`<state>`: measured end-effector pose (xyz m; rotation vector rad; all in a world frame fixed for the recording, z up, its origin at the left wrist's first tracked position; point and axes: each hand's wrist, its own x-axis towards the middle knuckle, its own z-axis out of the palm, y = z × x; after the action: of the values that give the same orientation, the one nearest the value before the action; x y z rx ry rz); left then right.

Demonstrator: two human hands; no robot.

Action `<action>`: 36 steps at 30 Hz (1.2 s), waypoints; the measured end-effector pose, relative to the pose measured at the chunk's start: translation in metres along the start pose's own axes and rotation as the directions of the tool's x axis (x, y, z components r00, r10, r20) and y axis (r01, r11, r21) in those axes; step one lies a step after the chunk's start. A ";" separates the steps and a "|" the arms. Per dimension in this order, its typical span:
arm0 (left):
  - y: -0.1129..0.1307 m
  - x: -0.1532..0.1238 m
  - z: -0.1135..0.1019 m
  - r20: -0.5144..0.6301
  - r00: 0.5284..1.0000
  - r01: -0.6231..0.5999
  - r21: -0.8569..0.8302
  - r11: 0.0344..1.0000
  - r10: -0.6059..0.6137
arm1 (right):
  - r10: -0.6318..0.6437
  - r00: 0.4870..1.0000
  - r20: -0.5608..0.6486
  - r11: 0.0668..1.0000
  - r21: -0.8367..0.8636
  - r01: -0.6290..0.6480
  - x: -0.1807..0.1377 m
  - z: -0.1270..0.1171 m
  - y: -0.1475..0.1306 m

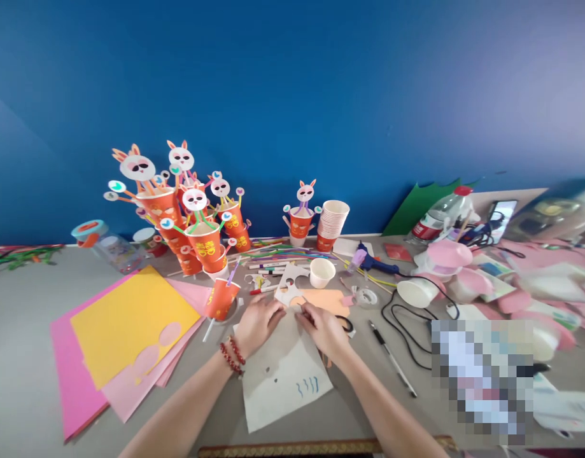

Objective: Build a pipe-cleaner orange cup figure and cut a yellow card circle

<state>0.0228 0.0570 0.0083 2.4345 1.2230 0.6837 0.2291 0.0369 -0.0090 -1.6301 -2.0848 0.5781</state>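
My left hand [258,326], with red beads at the wrist, and my right hand [323,331] meet over a white paper sheet [292,394]. Fingertips of both are pinched together near the sheet's top edge; what they grip is too small or hidden. Blue wavy marks and two dark spots show on the sheet. Just beyond my fingers lies a white paper scrap [288,278] with round holes cut out. Orange paper [323,299] lies behind my right hand, and a black loop handle [344,323] shows beside it.
Red paper cups with rabbit faces [206,245] stand at the back left, near coloured paper sheets [130,324]. Behind my hands are a cup stack [333,219] and a white cup [322,272]. To the right are a blue glue gun [378,262], its cord, and a pen [392,358].
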 end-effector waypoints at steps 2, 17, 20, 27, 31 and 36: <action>0.001 0.000 -0.002 0.012 0.999 -0.030 0.005 1.000 0.030 | 0.002 1.000 0.000 1.000 -0.025 -0.002 -0.001 -0.001 -0.002; -0.008 -0.002 0.001 -0.021 1.000 -0.002 0.066 0.998 0.003 | -0.016 1.000 -0.005 0.995 -0.102 0.015 -0.003 0.002 0.001; -0.004 -0.003 0.003 -0.006 1.000 -0.016 0.041 0.999 0.016 | -0.034 0.999 -0.027 0.996 -0.087 0.031 -0.005 0.003 0.001; -0.010 -0.005 0.008 -0.018 0.999 0.041 0.018 0.999 -0.041 | -0.079 0.993 -0.082 0.997 -0.028 0.077 -0.004 0.007 0.003; -0.015 -0.004 0.006 -0.030 0.998 0.050 0.009 0.999 -0.050 | -0.066 0.994 -0.091 0.998 -0.023 0.064 -0.003 0.009 0.004; -0.015 -0.003 0.009 -0.030 0.999 0.018 0.054 0.998 -0.016 | -0.071 0.995 -0.077 0.997 -0.044 0.068 -0.004 0.006 -0.001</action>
<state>0.0166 0.0628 -0.0075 2.4630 1.2882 0.6928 0.2261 0.0325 -0.0135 -1.5697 -2.0999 0.4443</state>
